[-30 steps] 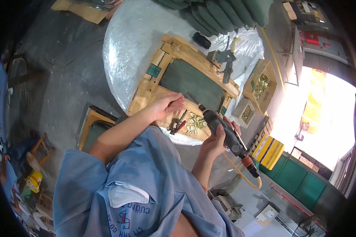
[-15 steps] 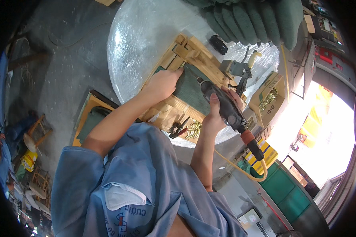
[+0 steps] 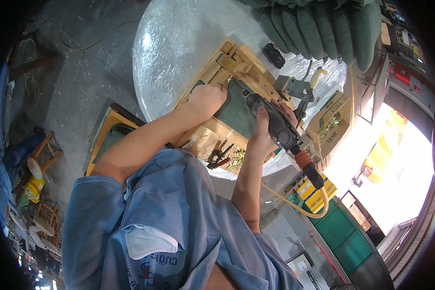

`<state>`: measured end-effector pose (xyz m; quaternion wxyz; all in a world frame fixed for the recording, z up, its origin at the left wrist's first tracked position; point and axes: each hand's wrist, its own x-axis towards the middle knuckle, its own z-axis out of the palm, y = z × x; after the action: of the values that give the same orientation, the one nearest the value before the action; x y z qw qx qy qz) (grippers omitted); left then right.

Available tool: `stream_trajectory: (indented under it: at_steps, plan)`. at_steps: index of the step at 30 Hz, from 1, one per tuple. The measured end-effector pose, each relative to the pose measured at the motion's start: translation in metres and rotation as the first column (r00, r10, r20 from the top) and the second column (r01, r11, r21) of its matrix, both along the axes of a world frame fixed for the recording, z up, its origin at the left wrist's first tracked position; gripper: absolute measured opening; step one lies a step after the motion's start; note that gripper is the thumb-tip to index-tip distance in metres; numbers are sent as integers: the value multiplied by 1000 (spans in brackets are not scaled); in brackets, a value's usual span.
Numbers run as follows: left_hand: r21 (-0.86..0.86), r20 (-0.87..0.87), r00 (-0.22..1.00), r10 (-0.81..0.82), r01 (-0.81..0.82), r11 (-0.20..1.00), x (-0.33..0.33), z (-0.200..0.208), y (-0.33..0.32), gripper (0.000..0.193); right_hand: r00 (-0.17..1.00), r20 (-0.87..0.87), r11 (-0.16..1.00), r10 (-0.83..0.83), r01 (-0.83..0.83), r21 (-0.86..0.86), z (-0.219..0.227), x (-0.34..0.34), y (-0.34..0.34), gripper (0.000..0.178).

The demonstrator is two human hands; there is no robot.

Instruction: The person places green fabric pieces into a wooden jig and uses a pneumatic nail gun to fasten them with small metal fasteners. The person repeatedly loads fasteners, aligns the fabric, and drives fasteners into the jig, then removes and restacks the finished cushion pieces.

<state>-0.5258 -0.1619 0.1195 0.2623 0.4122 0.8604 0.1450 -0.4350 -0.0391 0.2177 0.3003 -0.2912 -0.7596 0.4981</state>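
Observation:
My right hand [image 3: 268,130] is wrapped around a dark air-powered driver [image 3: 280,126] with an orange collar and a yellow hose [image 3: 321,205]. Its nose points toward the green fabric pad [image 3: 238,110] lying in a wooden jig [image 3: 224,128]. At the pad's far edge my left hand [image 3: 207,100] rests with curled fingers, its fingertips pinched together just left of the driver's nose. What they hold, if anything, is too small to make out. The driver's tip looks close to the pad; whether it touches cannot be told.
The jig sits on a round, film-wrapped table [image 3: 164,53]. Near it are a metal toggle clamp [image 3: 299,92], a black case [image 3: 274,55], stacked green cushions [image 3: 319,34] and a cardboard box [image 3: 328,123] of brass-coloured hardware. Loose brass pieces [image 3: 236,158] lie beside black-and-red pliers [image 3: 219,158].
The view has shifted slightly, moving the table and jig a little in the picture. Both hands stay at the pad, the driver still in my right hand; the left fingertips have changed pose slightly.

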Motion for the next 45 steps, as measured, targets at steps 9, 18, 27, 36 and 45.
stream_trajectory:
  at_steps: [9, 18, 27, 36, 45]
  plan:
    - [8, -14, 999, 47, -47, 999, 9, -14, 11, 55, 1000, 7, 1000, 10, -10, 22, 1, -15, -15, 51]
    - [60, 127, 988, 91, -100, 993, 7, -10, 13, 43, 993, 106, 992, 53, -64, 105, 4, -33, -17, 51]
    - [112, 76, 993, 94, -102, 988, 9, -17, 10, 38, 981, 159, 982, 110, -132, 137, 5, -40, -5, 51]
    - [240, -57, 997, 53, -38, 970, 10, -18, 0, 38, 987, 103, 987, 123, -132, 88, 6, -48, -2, 52]
    - [319, -119, 990, 78, -37, 947, 13, -29, -2, 39, 978, 109, 977, 179, -190, 98, 3, -55, -6, 50]
